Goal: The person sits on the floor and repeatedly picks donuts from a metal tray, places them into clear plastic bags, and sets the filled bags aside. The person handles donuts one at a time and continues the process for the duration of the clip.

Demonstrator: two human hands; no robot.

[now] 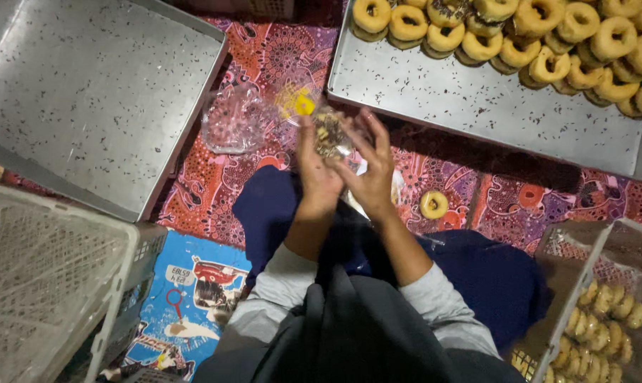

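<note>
- Head view: much is cut off. The silver metal tray of ring doughnuts (477, 99) runs past the top and right edges, the empty speckled metal tray (87, 92) past the top left, and the white plastic lattice crate (44, 284) past the lower left.
- The crate of bagged doughnuts (604, 319) at lower right is only partly in frame and dim.
- The small clear plastic bag with a dark-topped doughnut inside (330, 135) is half hidden by fingers; its contents look like a chocolate-sprinkled ring, though glare blurs it.
- That bag sits between both hands, raised above the patterned red floor cloth (214, 177), in front of the person's knees.
- The left hand (315, 167) grips the bag from the side, fingers closed on it.
- The right hand (370, 170) pinches the bag's other side, fingers spread upward.
- A crumpled clear plastic bag with a yellow spot (246, 117) lies on the cloth just left of the hands.
- One loose plain ring doughnut (433, 205) rests on the cloth beside the right wrist.
</note>
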